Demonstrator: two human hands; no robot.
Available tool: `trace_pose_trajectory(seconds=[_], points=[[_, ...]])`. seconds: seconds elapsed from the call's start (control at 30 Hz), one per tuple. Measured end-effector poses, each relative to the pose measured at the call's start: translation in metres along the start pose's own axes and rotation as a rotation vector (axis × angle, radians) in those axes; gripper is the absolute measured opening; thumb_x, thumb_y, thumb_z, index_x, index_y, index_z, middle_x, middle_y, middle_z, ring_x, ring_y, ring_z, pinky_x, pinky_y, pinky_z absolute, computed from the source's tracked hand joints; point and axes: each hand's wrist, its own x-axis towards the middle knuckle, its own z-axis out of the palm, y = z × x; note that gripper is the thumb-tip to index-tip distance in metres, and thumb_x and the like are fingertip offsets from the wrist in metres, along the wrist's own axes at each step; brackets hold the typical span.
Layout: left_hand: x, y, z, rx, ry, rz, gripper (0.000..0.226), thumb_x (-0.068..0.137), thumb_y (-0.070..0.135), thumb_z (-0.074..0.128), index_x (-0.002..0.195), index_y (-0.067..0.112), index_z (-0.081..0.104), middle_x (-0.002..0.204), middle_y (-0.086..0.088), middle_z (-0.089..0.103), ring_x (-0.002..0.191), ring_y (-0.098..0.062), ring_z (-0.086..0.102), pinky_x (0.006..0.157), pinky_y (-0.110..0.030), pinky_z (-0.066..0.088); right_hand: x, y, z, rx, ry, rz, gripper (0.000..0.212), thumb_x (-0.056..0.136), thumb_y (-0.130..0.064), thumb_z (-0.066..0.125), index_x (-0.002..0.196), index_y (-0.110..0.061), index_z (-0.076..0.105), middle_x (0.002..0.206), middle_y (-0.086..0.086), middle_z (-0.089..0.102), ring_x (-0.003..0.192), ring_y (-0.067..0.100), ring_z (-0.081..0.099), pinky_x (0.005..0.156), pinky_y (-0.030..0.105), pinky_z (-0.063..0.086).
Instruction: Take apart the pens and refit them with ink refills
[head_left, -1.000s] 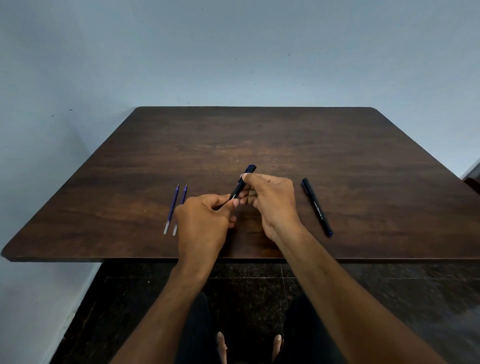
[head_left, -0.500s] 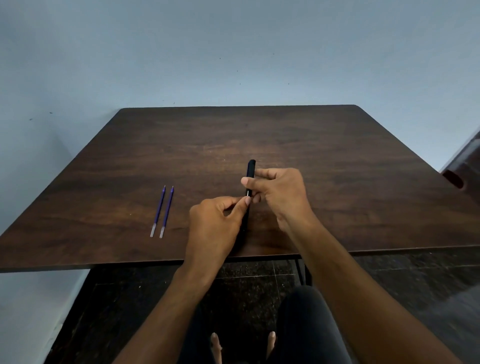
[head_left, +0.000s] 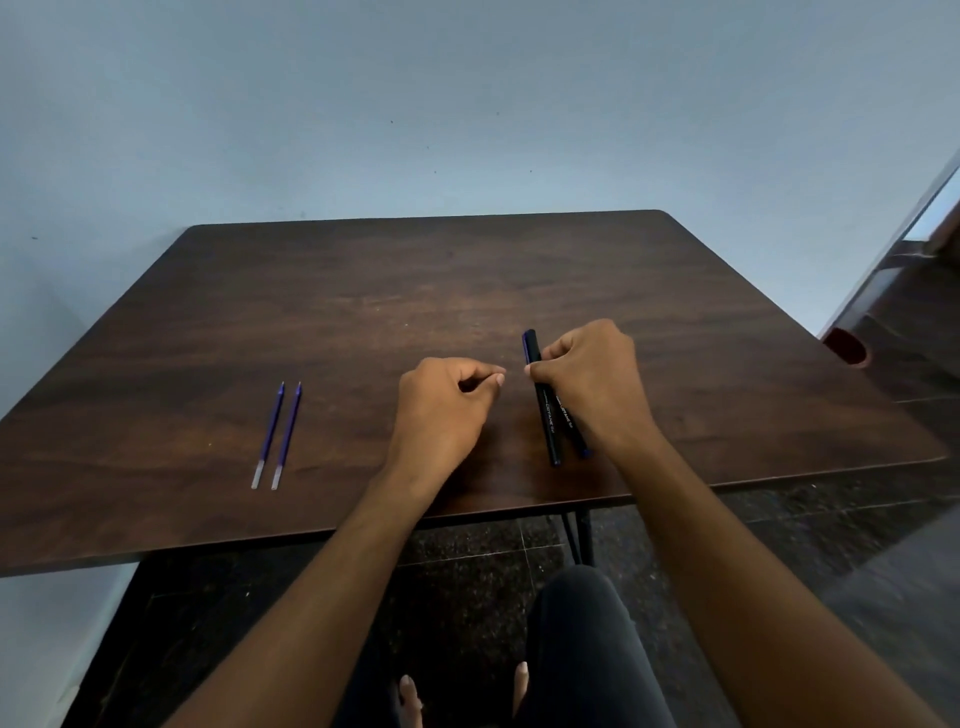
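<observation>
My right hand (head_left: 592, 384) pinches a black pen (head_left: 543, 410) near its upper end, the pen pointing away from me over the dark wooden table (head_left: 363, 291). A second black pen (head_left: 574, 428) lies right beside it, its upper half hidden under that hand. My left hand (head_left: 441, 410) rests on the table just left of the pens, fingers curled in, thumb against forefinger, with nothing visible in it. Two blue ink refills (head_left: 278, 436) lie side by side at the left, tips pointing away from me.
The table's front edge (head_left: 311, 535) runs close to my wrists. A pale wall stands behind the table. A dark chair with a red part (head_left: 847, 348) stands past the table's right corner. My knees and bare feet show below.
My left hand has let go of the pen. My right hand has carried the pen to the right, next to the second pen. The view has shifted to the left.
</observation>
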Motion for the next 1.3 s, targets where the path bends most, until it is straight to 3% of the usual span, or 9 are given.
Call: trace_pose_trajectory(seconds=[0.1, 0.23, 0.33, 0.47, 0.67, 0.8, 0.97, 1.17, 1.3], points=[[0.01, 0.0, 0.015, -0.052, 0.011, -0.036, 0.011, 0.089, 0.024, 0.074, 0.098, 0.024, 0.08, 0.09, 0.016, 0.076, 0.081, 0.022, 0.06, 0.065, 0.004, 0.04, -0.002, 0.005, 0.005, -0.056, 0.018, -0.008, 0.013, 0.079, -0.016, 0.083, 0.07, -0.014, 0.074, 0.066, 0.002, 0.071, 0.058, 0.01, 0.067, 0.054, 0.029, 0.058], [0.024, -0.001, 0.032, -0.066, 0.01, -0.112, 0.008, 0.085, 0.022, 0.078, 0.092, 0.024, 0.081, 0.083, 0.016, 0.074, 0.069, 0.021, 0.059, 0.06, 0.005, 0.039, -0.001, 0.01, 0.008, -0.101, 0.014, -0.012, 0.008, 0.082, -0.019, 0.08, 0.078, -0.012, 0.078, 0.071, 0.004, 0.073, 0.07, 0.016, 0.07, 0.065, 0.035, 0.061], [0.029, -0.003, 0.04, -0.081, -0.021, -0.154, 0.007, 0.083, 0.02, 0.08, 0.087, 0.025, 0.081, 0.074, 0.019, 0.071, 0.071, 0.019, 0.062, 0.058, 0.002, 0.042, -0.003, 0.014, 0.011, -0.083, 0.027, -0.001, 0.012, 0.081, -0.022, 0.081, 0.075, -0.013, 0.077, 0.07, 0.003, 0.072, 0.068, 0.015, 0.07, 0.061, 0.033, 0.06], [0.032, -0.003, 0.043, -0.069, -0.031, -0.149, 0.008, 0.083, 0.018, 0.08, 0.081, 0.025, 0.079, 0.069, 0.018, 0.069, 0.065, 0.019, 0.061, 0.055, 0.002, 0.042, -0.005, 0.018, 0.015, -0.027, 0.032, 0.004, 0.015, 0.082, -0.025, 0.083, 0.072, -0.019, 0.073, 0.067, -0.006, 0.066, 0.062, 0.001, 0.062, 0.048, 0.017, 0.045], [0.035, 0.0, 0.046, -0.01, -0.038, -0.143, 0.008, 0.085, 0.017, 0.078, 0.079, 0.022, 0.08, 0.067, 0.016, 0.067, 0.055, 0.015, 0.058, 0.051, 0.001, 0.04, -0.002, 0.022, 0.017, 0.019, 0.018, -0.01, 0.01, 0.081, -0.019, 0.084, 0.083, -0.011, 0.078, 0.073, -0.001, 0.07, 0.059, -0.006, 0.054, 0.045, 0.005, 0.043], [0.034, 0.002, 0.045, -0.002, -0.029, -0.133, 0.013, 0.083, 0.018, 0.08, 0.074, 0.026, 0.076, 0.058, 0.021, 0.06, 0.057, 0.02, 0.057, 0.048, 0.0, 0.04, -0.001, 0.026, 0.017, 0.055, 0.006, -0.025, 0.007, 0.086, -0.014, 0.079, 0.091, -0.009, 0.08, 0.083, 0.005, 0.076, 0.065, -0.005, 0.058, 0.049, -0.002, 0.039], [0.029, 0.002, 0.045, 0.036, -0.011, -0.098, 0.007, 0.081, 0.022, 0.081, 0.081, 0.028, 0.079, 0.071, 0.017, 0.069, 0.068, 0.007, 0.065, 0.06, -0.009, 0.047, -0.002, 0.026, 0.019, 0.069, 0.016, -0.057, 0.005, 0.085, -0.013, 0.08, 0.09, -0.011, 0.08, 0.068, -0.013, 0.063, 0.066, -0.008, 0.058, 0.053, -0.004, 0.039], [0.026, 0.002, 0.045, 0.036, -0.013, -0.06, 0.008, 0.081, 0.023, 0.083, 0.088, 0.024, 0.08, 0.079, 0.013, 0.072, 0.075, 0.005, 0.066, 0.064, -0.008, 0.048, -0.004, 0.026, 0.018, 0.1, 0.034, -0.082, 0.004, 0.081, -0.016, 0.083, 0.083, -0.014, 0.08, 0.063, -0.019, 0.06, 0.058, -0.011, 0.06, 0.054, -0.003, 0.04], [0.026, 0.0, 0.043, 0.021, -0.015, -0.055, 0.006, 0.083, 0.021, 0.081, 0.088, 0.024, 0.08, 0.076, 0.017, 0.069, 0.069, 0.012, 0.063, 0.058, 0.001, 0.043, -0.003, 0.029, 0.018, 0.156, 0.06, -0.094, 0.006, 0.082, -0.013, 0.082, 0.078, -0.017, 0.079, 0.061, -0.019, 0.062, 0.061, -0.021, 0.059, 0.051, -0.001, 0.041]])
